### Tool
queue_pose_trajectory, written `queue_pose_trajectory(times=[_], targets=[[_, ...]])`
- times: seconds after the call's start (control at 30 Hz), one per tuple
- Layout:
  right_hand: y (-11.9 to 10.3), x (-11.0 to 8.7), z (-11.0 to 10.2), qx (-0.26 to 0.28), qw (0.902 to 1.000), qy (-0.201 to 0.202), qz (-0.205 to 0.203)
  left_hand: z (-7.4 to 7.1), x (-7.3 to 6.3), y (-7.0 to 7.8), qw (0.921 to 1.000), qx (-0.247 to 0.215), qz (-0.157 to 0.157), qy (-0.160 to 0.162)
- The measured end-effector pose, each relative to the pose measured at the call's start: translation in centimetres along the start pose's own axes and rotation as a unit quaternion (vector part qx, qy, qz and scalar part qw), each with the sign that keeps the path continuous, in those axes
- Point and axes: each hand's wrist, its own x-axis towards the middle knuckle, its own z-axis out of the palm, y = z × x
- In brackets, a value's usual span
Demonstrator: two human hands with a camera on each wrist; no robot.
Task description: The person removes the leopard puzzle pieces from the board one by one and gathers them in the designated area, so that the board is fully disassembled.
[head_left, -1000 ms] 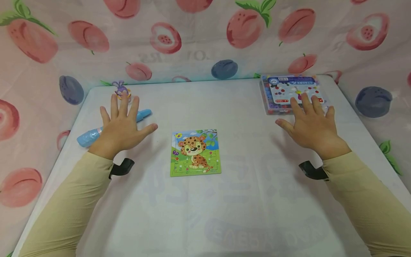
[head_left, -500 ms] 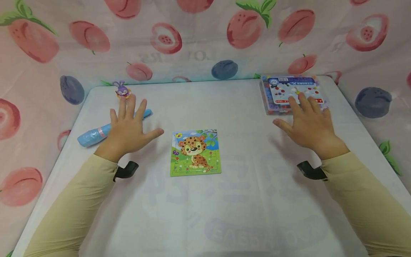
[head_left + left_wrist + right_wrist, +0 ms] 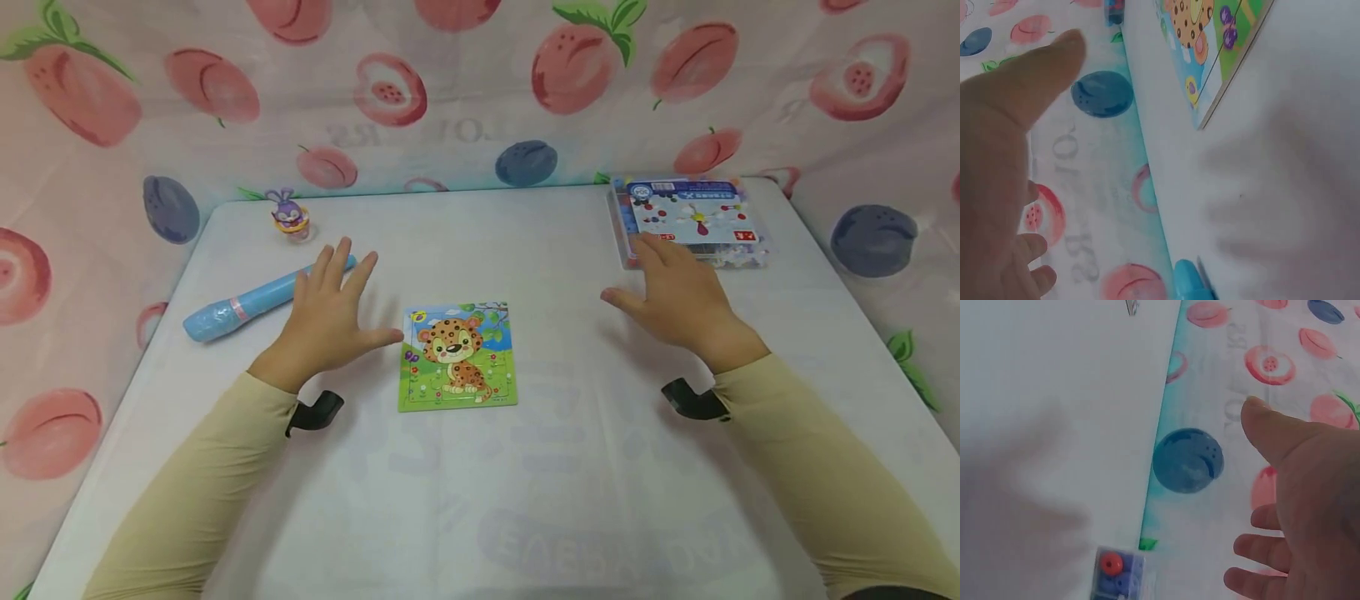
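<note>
A square picture puzzle (image 3: 457, 358) with a leopard cub on it lies flat mid-table. My left hand (image 3: 326, 329) hovers just left of it, fingers spread, thumb tip close to the puzzle's left edge in the head view. In the left wrist view a corner of the puzzle (image 3: 1216, 56) shows beyond the thumb. To the right, my right hand (image 3: 678, 304) hangs above the table with fingers extended, near the front of a clear plastic box (image 3: 693, 217) of beads. Both hands hold nothing.
A light-blue umbrella-like tube (image 3: 258, 302) lies slanted at the left, partly behind the left hand. Beyond it stands a small purple rabbit figure (image 3: 288, 212). A peach-printed curtain (image 3: 457, 83) borders the white table (image 3: 480, 492) at the back and sides.
Both hands have moved inward toward the puzzle, the left one rightward and slightly nearer me, the right one leftward. The rabbit figure and more of the blue tube are now uncovered.
</note>
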Motion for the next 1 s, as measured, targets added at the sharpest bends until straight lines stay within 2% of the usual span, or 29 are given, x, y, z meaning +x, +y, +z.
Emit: queue_pose_trajectory(times=[0.2,0.4,0.7,1.0], targets=[[-1.5,0.8,1.2,0.031,0.999,-0.028,-0.018,1.2,-0.1,0.4,0.9993,-0.022,0.028,-0.01],[-2.8,1.3,2.4,0.084,0.9958,-0.021,-0.029,2.1,0.0,0.7,0.9966,-0.064,0.044,-0.028],[-5.0,2.3,4.2,0.098,0.9923,-0.041,-0.063,3.1,0.2,1.4,0.9937,-0.082,0.058,-0.05],[-7.0,3.2,6.0,0.117,0.9862,-0.066,-0.096,4.2,0.7,2.1,0.9894,-0.111,0.075,-0.058]])
